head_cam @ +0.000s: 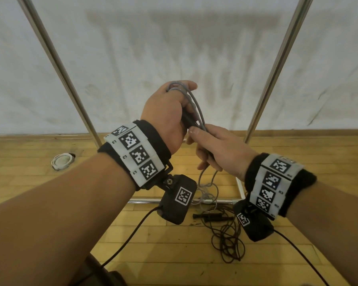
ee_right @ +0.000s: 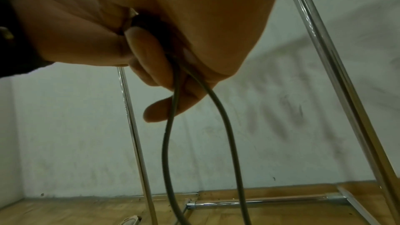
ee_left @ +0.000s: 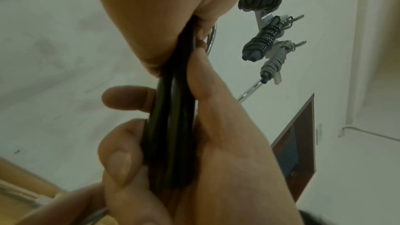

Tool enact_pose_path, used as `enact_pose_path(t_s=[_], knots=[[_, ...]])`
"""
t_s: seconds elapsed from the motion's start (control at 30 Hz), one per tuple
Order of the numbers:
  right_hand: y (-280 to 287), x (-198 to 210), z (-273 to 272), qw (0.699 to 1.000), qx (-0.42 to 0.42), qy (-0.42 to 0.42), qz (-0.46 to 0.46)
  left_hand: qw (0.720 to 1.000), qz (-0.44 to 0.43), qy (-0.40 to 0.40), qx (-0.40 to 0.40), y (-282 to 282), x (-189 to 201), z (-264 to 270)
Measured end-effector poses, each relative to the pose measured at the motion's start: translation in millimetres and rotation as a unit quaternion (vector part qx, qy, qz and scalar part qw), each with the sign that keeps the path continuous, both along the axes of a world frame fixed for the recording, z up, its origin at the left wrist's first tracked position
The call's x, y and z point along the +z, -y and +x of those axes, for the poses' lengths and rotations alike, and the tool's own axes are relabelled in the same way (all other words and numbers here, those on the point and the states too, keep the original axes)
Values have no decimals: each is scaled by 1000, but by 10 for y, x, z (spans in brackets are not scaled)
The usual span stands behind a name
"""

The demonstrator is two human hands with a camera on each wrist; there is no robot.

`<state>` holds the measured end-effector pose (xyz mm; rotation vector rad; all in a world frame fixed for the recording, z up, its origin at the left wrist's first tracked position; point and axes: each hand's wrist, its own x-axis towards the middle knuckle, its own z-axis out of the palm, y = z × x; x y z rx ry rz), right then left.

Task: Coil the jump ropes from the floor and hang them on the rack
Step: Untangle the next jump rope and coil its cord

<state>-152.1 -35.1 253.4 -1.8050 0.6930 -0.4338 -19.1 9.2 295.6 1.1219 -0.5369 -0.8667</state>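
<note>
Hands met just above the rack's floor bar (head_cam: 215,201): the left hand (head_cam: 167,118) clenched the black handles (ee_left: 171,126) with grey rope (head_cam: 196,104) looped over its fingers, while the right hand (head_cam: 217,149) pinched the trailing cord (ee_right: 166,143). Winding well probably meant keeping that cord taut and turns even. Beyond the bar, coiled ropes (ee_left: 259,44) hung on pegs; a black rope (head_cam: 227,240) lay nearer.

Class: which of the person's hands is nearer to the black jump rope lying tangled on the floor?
Right. The right hand is almost directly above the black jump rope; the left hand is higher and farther left.
</note>
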Motion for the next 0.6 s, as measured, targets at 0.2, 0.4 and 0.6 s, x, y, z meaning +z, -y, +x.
enact_pose_path(t_s=[0.2, 0.4, 0.6], knots=[[-56, -94, 79, 992, -95, 44, -68, 997, -22, -55, 51, 21, 17, 52], [-89, -147, 167, 986, -153, 61, 12, 990, -20, -103, 94, 43, 26, 85], [-17, -81, 240, 972, -215, 89, 28, 988, -56, -131, 60, 73, 2, 193]])
